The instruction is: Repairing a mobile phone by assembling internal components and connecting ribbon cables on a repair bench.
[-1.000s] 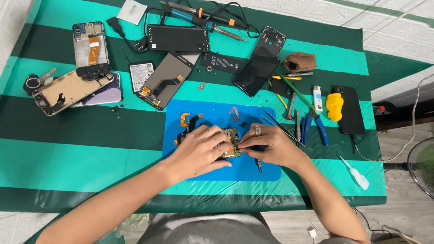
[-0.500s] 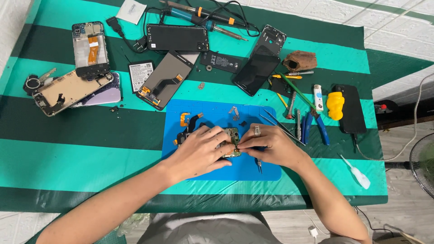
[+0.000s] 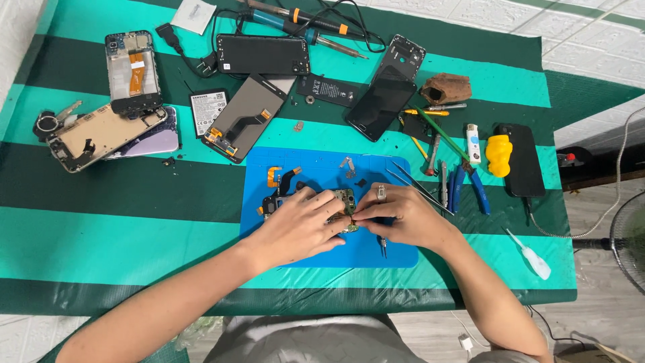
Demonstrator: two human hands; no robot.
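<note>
Top view, phone-repair bench w/ green-striped cloth [image 3: 134, 235]. Centre: blue work mat [image 3: 316, 161]. Left hand [image 3: 299, 225] and right hand [image 3: 403, 216] meet over the mat's middle, both pinching a small green circuit board [image 3: 345, 200] btwn fingertips; left fingers curl over its left edge, right fingers close on its right edge. Board sits just above the mat; cannot tell if it touches. A thin screwdriver [image 3: 383, 246] lies under the right hand w/ its tip pointing near. Ring on a right-hand finger.

On the mat, far-left of the hands: orange flex cable [image 3: 274, 176] and small dark parts; far of the hands: small metal bracket [image 3: 347, 163]. Tweezers [image 3: 413, 181] lie across the mat's right edge.

Right of mat: blue-handled pliers [image 3: 478, 189], white lighter [image 3: 474, 142], yellow blob-shaped object [image 3: 499, 154] resting on a black phone [image 3: 523, 160], white-handled tool [image 3: 534, 257] near the cloth's right-near corner.

Far side: soldering iron [image 3: 295, 17], black phone, screen down [image 3: 263, 54], phone battery [image 3: 208, 111], display panel w/ flex [image 3: 245, 117], dark phone frame [image 3: 400, 57], black screen [image 3: 380, 107], brown lump [image 3: 446, 89].

Far left: opened phone chassis [image 3: 133, 70], and a gold-toned chassis [image 3: 101, 136] lying on a lilac back cover [image 3: 161, 140]
</note>
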